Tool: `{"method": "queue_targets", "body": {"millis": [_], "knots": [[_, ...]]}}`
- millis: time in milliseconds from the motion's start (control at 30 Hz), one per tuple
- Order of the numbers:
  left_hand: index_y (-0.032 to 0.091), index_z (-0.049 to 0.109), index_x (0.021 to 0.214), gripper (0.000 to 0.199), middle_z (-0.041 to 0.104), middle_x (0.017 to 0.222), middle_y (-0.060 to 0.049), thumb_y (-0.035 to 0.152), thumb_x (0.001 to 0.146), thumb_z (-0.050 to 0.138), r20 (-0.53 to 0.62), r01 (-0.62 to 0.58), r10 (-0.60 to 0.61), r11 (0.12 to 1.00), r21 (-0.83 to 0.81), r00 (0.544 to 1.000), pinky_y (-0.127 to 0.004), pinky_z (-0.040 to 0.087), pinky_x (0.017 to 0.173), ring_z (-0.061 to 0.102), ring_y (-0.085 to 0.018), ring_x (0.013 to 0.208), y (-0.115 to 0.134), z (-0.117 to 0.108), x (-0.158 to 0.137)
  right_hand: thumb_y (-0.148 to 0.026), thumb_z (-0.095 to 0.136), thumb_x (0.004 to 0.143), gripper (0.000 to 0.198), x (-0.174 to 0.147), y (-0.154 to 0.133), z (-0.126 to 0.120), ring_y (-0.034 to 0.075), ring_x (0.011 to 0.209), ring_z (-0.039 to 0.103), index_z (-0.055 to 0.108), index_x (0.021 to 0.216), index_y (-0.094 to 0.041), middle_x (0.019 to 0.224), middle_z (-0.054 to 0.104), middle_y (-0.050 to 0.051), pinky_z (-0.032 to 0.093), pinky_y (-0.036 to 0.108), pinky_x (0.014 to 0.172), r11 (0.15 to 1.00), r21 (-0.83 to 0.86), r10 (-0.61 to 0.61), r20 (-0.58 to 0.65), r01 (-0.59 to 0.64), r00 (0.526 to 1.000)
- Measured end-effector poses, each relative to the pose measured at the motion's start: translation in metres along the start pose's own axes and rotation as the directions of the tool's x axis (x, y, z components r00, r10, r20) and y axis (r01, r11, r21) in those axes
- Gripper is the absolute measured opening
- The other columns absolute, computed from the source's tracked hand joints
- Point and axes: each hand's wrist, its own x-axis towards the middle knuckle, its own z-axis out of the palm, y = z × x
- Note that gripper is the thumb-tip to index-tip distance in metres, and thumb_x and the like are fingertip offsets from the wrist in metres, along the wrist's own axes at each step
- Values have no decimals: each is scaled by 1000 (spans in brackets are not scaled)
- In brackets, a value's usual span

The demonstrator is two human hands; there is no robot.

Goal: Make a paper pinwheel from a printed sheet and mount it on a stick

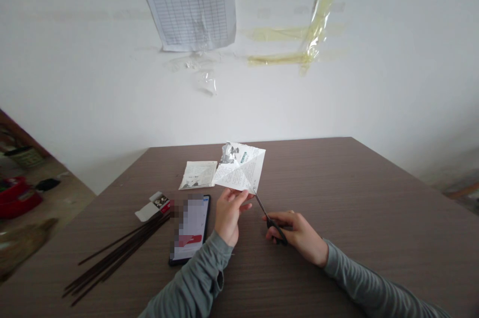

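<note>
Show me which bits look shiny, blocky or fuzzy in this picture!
Head view: white glare streaks the tall tape strip; head view: square blocks cover part of the phone; head view: the red object at far left looks soft and blurry.

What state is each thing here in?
Creased paper: spread open, in the left hand
Scissors: in the right hand, tip at the paper's edge
Phone: screen lit
Small box: seemingly open
Second paper: lying flat
Dark sticks: loosely fanned
Wall sheet: stuck up, wrinkled
Yellowed tape: stuck on
</note>
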Motion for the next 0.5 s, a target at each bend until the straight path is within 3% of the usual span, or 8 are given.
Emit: {"method": "queue_targets", "body": {"millis": [500], "knots": [[21,87,93,20,95,98,-6,11,87,102,-15,1,-1,1000,-10,1000,-23,68,66,93,-23,90,1,1,-1,-75,91,101,64,-1,0,-1,30,76,83,100,129,-18,91,95,13,74,45,85,999,-39,-4,13,5,1000]]}}
